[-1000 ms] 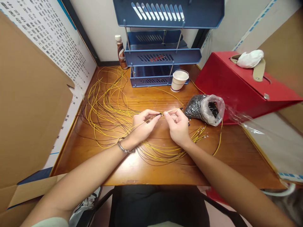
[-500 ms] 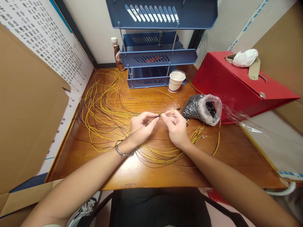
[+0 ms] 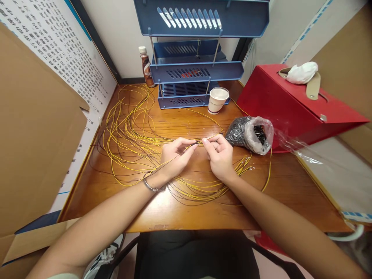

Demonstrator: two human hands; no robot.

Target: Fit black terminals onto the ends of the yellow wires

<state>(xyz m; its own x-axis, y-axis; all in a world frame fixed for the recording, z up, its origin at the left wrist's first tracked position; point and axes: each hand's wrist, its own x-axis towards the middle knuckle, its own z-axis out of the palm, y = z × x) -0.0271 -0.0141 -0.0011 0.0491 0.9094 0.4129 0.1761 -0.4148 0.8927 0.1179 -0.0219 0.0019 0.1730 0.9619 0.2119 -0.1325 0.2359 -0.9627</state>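
Over the middle of the table, my left hand [image 3: 175, 155] pinches a wire with a small black connector [image 3: 196, 143] at its end, between thumb and fingertips. The wire trails back over my left wrist. Just to the right of the connector, my right hand [image 3: 220, 157] is closed in a pinch, and I cannot make out what its fingertips hold. A loose tangle of yellow and black wires [image 3: 128, 128] spreads to the left, behind my left hand. Beneath my hands, a wire bundle [image 3: 203, 190] curves toward bare ends on the right.
A plastic bag of small black parts [image 3: 247, 133] lies open beyond my right hand. Behind it stand a paper cup [image 3: 217, 101], a blue tiered rack [image 3: 197, 71] and a bottle [image 3: 147, 68]. A red box [image 3: 273, 100] is at right, cardboard [image 3: 37, 135] at left.
My right fingertips have drawn slightly to the right, so a small gap now shows between them and the connector. My left hand keeps its pinch; the whole view has shifted slightly.
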